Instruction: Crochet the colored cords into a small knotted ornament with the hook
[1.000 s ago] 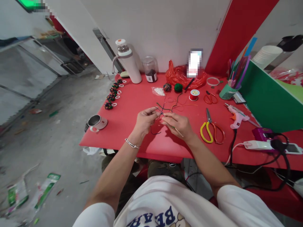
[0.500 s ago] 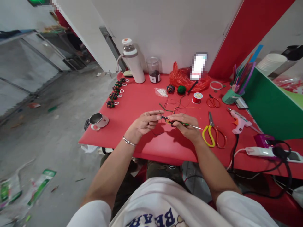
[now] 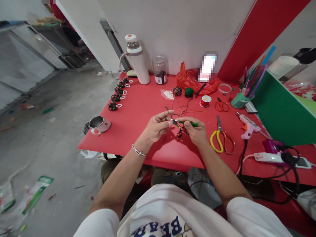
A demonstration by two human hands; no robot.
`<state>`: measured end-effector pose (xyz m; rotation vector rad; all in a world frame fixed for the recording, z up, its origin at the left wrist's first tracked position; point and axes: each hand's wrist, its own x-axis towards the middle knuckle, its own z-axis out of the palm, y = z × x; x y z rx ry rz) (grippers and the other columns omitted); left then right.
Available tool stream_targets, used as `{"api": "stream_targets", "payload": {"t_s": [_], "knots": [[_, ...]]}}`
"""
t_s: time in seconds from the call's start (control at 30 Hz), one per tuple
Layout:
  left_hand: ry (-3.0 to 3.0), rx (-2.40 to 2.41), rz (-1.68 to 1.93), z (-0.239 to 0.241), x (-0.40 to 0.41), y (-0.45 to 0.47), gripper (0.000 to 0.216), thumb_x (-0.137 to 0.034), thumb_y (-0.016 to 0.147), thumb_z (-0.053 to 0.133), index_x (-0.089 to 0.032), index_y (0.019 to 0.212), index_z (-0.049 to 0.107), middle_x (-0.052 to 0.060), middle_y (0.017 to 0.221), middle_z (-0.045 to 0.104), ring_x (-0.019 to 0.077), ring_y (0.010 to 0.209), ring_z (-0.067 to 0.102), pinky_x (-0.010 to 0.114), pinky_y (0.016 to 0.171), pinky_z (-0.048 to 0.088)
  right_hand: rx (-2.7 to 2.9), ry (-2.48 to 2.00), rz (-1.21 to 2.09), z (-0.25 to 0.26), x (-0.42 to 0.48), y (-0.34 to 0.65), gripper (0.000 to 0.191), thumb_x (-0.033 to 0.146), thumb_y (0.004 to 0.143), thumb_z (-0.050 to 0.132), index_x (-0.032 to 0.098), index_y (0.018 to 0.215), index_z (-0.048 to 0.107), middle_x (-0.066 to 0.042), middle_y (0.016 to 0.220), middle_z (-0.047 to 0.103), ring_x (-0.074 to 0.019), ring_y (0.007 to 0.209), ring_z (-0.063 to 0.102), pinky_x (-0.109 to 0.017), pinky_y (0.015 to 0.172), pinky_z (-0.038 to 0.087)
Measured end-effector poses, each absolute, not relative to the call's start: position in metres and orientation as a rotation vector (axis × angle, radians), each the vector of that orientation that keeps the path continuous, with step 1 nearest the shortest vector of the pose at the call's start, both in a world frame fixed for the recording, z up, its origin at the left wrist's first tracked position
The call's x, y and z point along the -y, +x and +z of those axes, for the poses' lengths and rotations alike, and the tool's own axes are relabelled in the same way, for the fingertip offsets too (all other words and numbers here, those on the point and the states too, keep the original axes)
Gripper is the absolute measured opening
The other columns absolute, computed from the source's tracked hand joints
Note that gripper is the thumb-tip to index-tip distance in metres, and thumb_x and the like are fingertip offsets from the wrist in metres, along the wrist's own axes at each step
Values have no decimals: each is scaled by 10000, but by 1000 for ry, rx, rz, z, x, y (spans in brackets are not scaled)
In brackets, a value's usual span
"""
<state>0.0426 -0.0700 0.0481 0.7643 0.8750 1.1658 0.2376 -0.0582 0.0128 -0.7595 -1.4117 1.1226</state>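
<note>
My right hand [image 3: 197, 132] is closed around a green-handled crochet hook [image 3: 189, 123], its metal tip pointing left to the work. Pinched between thumb and fingers of my left hand [image 3: 160, 125] is the end of a small dark, multicoloured crochet piece [image 3: 181, 131], which hangs below the hook. My left index finger stretches out, with yarn near it. Strands lead back over the red table to a dark multicoloured yarn ball [image 3: 177, 91] and a green yarn ball [image 3: 189, 92]. The exact loops at the hook's tip are too small to make out.
Yellow-and-red-handled scissors [image 3: 218, 138], a pink glue gun [image 3: 249, 126] and a power strip [image 3: 269, 157] lie to the right. A pink mug [image 3: 105, 124] and several beaded yarn pieces [image 3: 115, 97] stand left. A white flask [image 3: 139, 62] and jar [image 3: 160, 70] are behind.
The crochet hook has turned so its tip points left into the work, where it pointed right before. The crochet piece now hangs lower, and my left index finger is raised.
</note>
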Motion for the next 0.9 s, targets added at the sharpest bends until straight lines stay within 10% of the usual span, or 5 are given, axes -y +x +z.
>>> {"api": "stream_targets", "payload": {"t_s": [0.4,0.53,0.7,0.9], "knots": [[905,-1071,1339,49,71,49,632,-259,534,1003,-155,1126,809,-26,653,682,32,449,416,187,404,254,1493,-807,1076,25,62,237,344,637,920,706,331,973,852,-48,1008,830,-250,988,743,-460,960,607],[977,-1095,1344,52,71,45,591,-222,563,982,-168,1129,822,-9,680,701,46,493,455,196,441,285,1460,-867,1105,23,61,239,405,645,899,723,296,1073,832,-82,1146,808,-264,1075,732,-376,768,644],[1027,-1079,1325,52,71,44,539,-183,559,974,-164,1078,832,-13,655,685,75,569,549,199,516,378,1256,-802,1451,19,60,234,467,663,834,779,257,1057,716,-61,1080,790,-152,702,727,-206,413,501],[934,-1075,1290,48,72,51,703,-222,550,989,-158,1221,789,0,703,717,65,517,520,200,456,317,1202,-785,1502,16,61,230,478,686,844,756,241,888,583,45,724,668,-123,536,683,-245,514,579]]}}
